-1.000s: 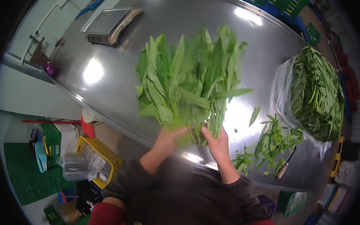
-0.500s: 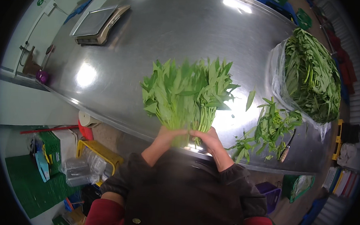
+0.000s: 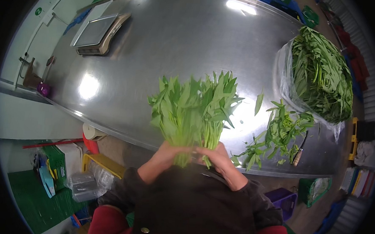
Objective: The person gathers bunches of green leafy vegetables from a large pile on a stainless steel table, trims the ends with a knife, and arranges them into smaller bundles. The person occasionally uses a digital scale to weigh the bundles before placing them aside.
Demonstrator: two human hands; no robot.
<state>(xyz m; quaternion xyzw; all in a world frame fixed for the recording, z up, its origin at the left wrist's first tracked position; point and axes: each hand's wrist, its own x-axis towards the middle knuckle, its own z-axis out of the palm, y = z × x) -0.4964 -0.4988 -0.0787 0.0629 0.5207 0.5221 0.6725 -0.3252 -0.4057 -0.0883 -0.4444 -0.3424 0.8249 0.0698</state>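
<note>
Two upright bunches of leafy greens (image 3: 192,104) are held side by side at the near edge of the steel table (image 3: 174,40). My left hand (image 3: 168,154) is closed round the stems of the left bunch, slightly blurred. My right hand (image 3: 215,156) grips the stems of the right bunch, its thumb across them. Loose sprigs (image 3: 282,128) lie to the right, beside a knife with a wooden handle (image 3: 297,156). A big heap of greens (image 3: 319,73) rests in a clear plastic bag behind them.
A scale (image 3: 96,31) stands at the back left. Below the table on the left are green crates (image 3: 53,165) and a yellow crate (image 3: 104,163) with plastic packs. A purple crate (image 3: 280,202) and a green crate (image 3: 313,191) are below on the right.
Both hands have come down toward my body with the bunches, whose leaf tops now sit much lower on the table's view. The surroundings have shifted slightly with the camera.
</note>
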